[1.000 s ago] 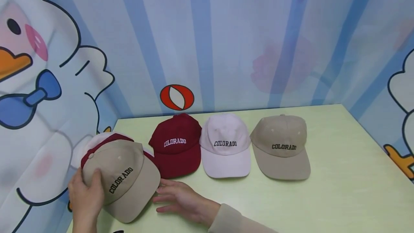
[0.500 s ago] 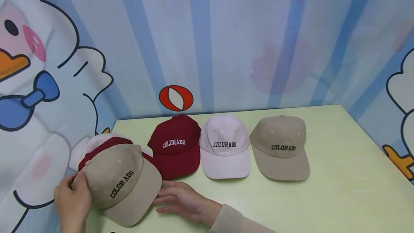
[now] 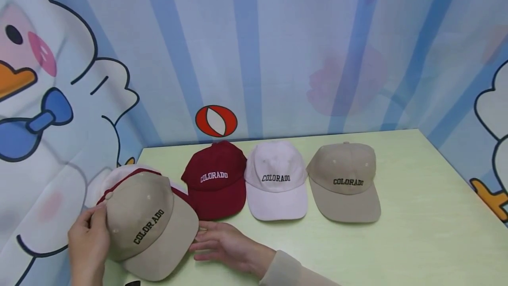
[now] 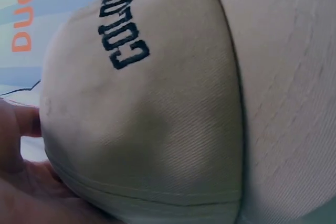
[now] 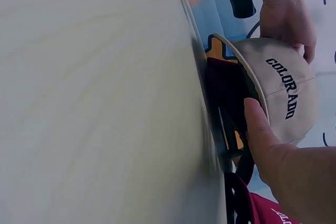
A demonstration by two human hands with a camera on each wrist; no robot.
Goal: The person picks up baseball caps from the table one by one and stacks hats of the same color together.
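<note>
In the head view, a beige cap (image 3: pixel 139 215) marked COLORADO lies tilted on top of a dark red cap (image 3: pixel 180 192) and a pale pink cap (image 3: pixel 116 176), which it mostly covers. My left hand (image 3: pixel 88 241) grips the beige cap's back edge, thumb on the near side; some fingers are hidden behind the cap. At the brim, my right hand (image 3: pixel 228 247) has its fingers loosely extended, the fingertips at the brim's right edge. The right wrist view shows a digit of the right hand (image 5: pixel 278 156) lying along the underside of the brim.
A row of three caps stands at the table's back: dark red (image 3: pixel 216 184), pale pink (image 3: pixel 276 184) and beige (image 3: pixel 344 184). The pale green table (image 3: pixel 405 215) meets a printed duck backdrop (image 3: pixel 278 47) behind and at both sides. A small dark object (image 3: pixel 132 283) shows at the bottom edge.
My left hand has shifted left and its hold moved to the beige cap's back edge. The beige cap has moved slightly down and turned a little; my right hand has barely moved.
</note>
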